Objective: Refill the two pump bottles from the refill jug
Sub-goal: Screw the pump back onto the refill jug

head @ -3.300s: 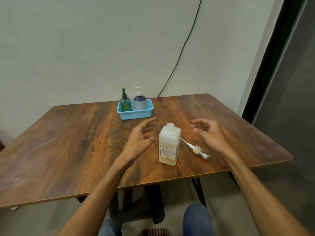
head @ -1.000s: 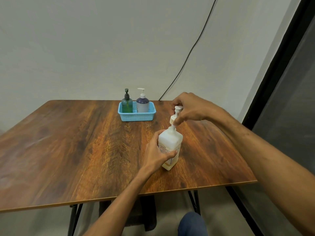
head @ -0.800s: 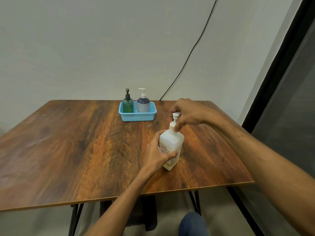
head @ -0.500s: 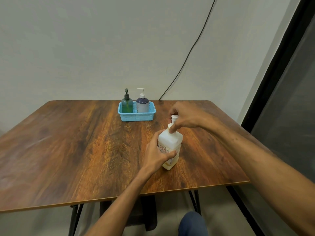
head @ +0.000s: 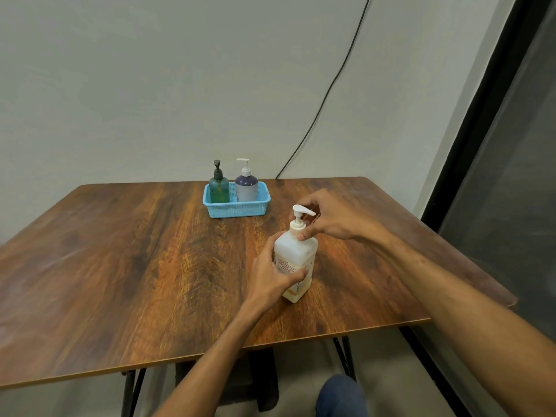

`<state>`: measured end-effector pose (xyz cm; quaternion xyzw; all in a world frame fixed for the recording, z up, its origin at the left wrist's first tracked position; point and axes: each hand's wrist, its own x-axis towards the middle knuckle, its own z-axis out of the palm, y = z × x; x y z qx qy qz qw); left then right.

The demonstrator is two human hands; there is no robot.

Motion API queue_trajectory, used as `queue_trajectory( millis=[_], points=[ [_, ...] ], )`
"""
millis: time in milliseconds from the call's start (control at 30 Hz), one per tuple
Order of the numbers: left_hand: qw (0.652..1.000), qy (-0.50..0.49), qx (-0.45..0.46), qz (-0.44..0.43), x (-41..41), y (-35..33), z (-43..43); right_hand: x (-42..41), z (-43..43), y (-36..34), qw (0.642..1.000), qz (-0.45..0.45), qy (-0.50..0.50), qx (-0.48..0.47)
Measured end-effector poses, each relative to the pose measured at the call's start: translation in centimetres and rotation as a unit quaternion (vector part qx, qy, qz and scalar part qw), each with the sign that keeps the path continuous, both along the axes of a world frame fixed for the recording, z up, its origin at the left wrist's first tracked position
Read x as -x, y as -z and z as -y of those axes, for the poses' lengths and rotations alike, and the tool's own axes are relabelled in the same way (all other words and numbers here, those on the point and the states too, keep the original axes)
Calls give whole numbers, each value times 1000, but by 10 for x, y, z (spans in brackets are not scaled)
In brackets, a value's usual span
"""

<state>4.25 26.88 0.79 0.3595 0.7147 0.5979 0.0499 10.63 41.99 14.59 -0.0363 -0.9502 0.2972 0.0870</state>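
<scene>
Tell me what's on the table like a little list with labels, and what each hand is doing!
jug: white refill jug upright on the table, pump on top
left hand: grips the jug's side
right hand: pinches the pump at its collar
basket: blue, far side, holding a green bottle and a purple bottle

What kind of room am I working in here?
Likely a plain spare room or utility corner indoors: a wood-grain table on thin metal legs stands against a bare wall, a loose black cable hangs down it, and a dark-framed screen panel fills the right side.
</scene>
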Motion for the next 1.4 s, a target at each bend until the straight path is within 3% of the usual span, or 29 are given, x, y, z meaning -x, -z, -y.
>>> queue_trajectory(
  millis=[200,800,1400],
  points=[
    [1000,9,-10,0,-3,-2,1,4,-4,21,996,-55,48,45],
    [1000,21,-19,1,-3,-1,1,-6,-3,31,981,-102,40,158],
    [1000,22,-14,-3,-1,1,2,-5,-2,39,977,-128,33,165]
  ],
)
